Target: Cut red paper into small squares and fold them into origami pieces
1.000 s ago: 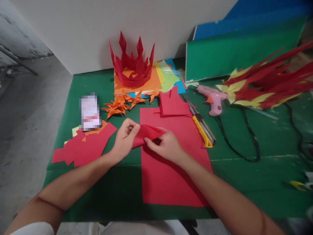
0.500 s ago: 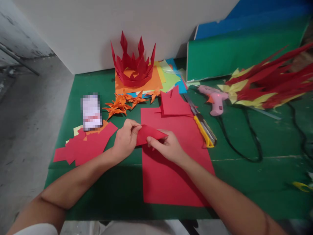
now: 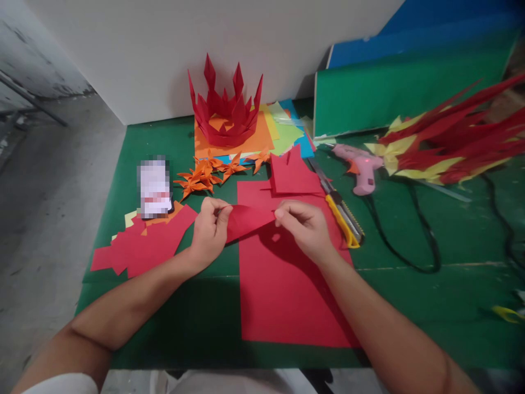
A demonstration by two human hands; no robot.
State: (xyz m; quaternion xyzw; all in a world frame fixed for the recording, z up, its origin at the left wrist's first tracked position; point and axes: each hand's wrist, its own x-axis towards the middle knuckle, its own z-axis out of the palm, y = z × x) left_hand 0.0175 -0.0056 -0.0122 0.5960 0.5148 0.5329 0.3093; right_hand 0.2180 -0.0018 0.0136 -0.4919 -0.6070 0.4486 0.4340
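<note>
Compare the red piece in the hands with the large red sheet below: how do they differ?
Size: the held piece is much smaller than the large sheet.
Pose: the held piece is raised between left hand and right hand; the large sheet lies flat on the green table.
Shared: both are red and look like paper.

Flat red paper piece (image 3: pixel 249 220) between left hand (image 3: pixel 210 232) and right hand (image 3: pixel 305 225): matt, smooth. Right of right hand: long yellow plastic cutter handle (image 3: pixel 339 221), metal blade (image 3: pixel 319 174).
</note>
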